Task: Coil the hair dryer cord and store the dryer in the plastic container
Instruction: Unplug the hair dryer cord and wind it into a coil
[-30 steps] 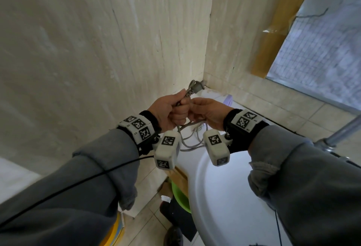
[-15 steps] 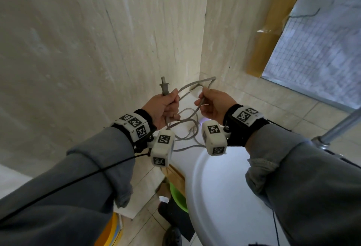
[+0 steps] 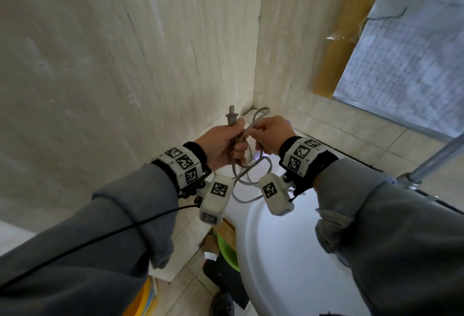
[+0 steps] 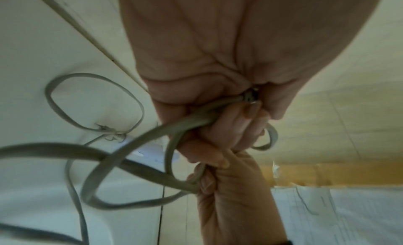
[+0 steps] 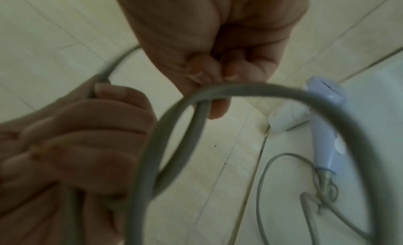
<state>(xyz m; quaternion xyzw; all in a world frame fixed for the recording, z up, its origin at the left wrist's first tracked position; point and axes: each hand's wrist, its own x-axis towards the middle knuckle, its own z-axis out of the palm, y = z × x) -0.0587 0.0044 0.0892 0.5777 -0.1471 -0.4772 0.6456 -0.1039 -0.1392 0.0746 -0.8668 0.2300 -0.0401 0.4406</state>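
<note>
A grey cord (image 3: 251, 180) hangs in loose loops between my hands above the sink's back corner. My left hand (image 3: 223, 145) grips the gathered cord, and the plug (image 3: 231, 117) sticks up out of the fist. Close beside it, my right hand (image 3: 268, 134) pinches a loop of the cord that arches over both hands. In the right wrist view the lavender and white hair dryer (image 5: 327, 128) lies on the white ledge by the wall, its cord (image 5: 263, 188) trailing from the handle. In the left wrist view the left hand (image 4: 218, 59) holds several cord strands (image 4: 130, 145). No plastic container is in view.
A white sink basin (image 3: 276, 253) lies under my forearms. Tiled walls meet in a corner just behind the hands. A metal pipe (image 3: 439, 155) rises at the right, below a window. Beneath the sink are a green basin (image 3: 226, 248) and something yellow (image 3: 140, 300).
My hands parted and drew out a loop of cord; the right hand has now carried that loop back against the left fist. The plug has turned to point upward.
</note>
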